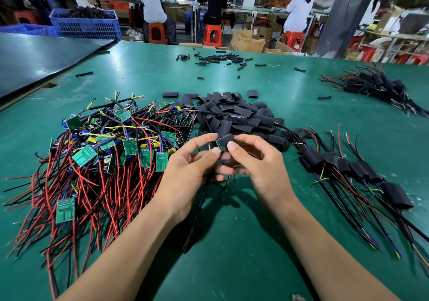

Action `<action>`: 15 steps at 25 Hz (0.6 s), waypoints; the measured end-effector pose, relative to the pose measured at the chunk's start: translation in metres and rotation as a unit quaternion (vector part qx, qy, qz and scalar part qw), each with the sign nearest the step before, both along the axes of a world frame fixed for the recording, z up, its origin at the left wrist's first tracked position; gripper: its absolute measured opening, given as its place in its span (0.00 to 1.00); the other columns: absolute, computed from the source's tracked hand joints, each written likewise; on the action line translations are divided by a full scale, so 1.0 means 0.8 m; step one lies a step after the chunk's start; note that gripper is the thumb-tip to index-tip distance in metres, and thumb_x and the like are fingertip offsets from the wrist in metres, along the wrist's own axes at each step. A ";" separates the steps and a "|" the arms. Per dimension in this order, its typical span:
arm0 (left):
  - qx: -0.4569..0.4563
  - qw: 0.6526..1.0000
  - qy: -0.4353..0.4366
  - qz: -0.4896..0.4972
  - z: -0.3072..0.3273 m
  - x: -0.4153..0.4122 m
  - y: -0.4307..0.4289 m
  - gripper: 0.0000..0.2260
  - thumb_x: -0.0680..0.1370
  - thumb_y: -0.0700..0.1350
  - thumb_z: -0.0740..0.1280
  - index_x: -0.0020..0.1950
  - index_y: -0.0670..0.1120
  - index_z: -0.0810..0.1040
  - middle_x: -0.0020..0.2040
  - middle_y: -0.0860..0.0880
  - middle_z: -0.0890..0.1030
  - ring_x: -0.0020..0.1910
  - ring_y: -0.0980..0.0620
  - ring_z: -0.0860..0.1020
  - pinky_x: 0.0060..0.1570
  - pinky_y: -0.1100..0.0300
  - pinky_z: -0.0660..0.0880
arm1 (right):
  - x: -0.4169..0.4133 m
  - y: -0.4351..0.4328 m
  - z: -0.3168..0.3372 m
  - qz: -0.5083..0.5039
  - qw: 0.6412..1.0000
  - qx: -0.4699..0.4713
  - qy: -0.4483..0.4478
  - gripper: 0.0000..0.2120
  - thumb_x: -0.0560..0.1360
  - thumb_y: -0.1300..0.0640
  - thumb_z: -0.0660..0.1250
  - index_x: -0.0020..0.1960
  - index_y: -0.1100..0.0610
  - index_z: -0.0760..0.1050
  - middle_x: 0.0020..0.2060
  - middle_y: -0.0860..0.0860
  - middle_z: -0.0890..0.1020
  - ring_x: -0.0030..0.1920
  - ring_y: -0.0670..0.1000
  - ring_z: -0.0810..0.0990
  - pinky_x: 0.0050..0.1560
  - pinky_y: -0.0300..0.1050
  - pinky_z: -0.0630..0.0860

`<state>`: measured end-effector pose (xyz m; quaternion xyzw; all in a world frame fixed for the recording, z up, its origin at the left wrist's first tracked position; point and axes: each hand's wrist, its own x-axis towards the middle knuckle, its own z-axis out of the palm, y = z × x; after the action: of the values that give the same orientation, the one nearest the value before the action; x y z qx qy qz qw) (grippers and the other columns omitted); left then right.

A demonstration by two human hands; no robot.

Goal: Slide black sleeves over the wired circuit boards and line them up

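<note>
Here the left hand [192,163] pinches the bare green end of a circuit board [219,147] between thumb and forefinger. The right hand [260,161] grips a black sleeve [227,139] that sits partway over the same board, with its thumb pressed near the sleeve's mouth. Both are held up off the green table [232,266] in front of the person, and the board's wires [199,208] trail down beneath the palms.

Just behind the hands lies a heap of loose sleeves [234,115]. To the left sprawls a tangle of unsleeved boards [104,152] with red, black, blue and yellow leads. On the right, sleeved boards [348,166] lie side by side in a slanting row, their leads pointing toward the near edge. Farther off on the right there is another bundle [376,85] of sleeved pieces, and toward the far edge a scatter of thin black tubes [220,58]. A dark panel [46,57] rests on the table's left corner. Beyond stand blue crates [86,25], and people sit on red stools [212,35] at long benches.
</note>
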<state>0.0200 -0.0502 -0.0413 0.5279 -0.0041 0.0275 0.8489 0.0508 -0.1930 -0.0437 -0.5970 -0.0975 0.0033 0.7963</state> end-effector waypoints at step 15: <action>0.112 0.993 -0.020 0.020 -0.001 -0.003 0.006 0.09 0.80 0.36 0.66 0.58 0.46 0.79 0.39 0.41 0.84 0.34 0.45 0.82 0.37 0.57 0.79 | -0.004 -0.007 -0.007 0.000 0.977 -0.200 -0.073 0.04 0.76 0.53 0.73 0.50 0.46 0.84 0.42 0.45 0.87 0.42 0.46 0.86 0.47 0.44 0.83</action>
<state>0.0177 -0.0451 -0.0418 0.6186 -0.0139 0.0542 0.7837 0.0472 -0.1985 -0.0496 -0.7430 -0.1528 -0.0214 0.6513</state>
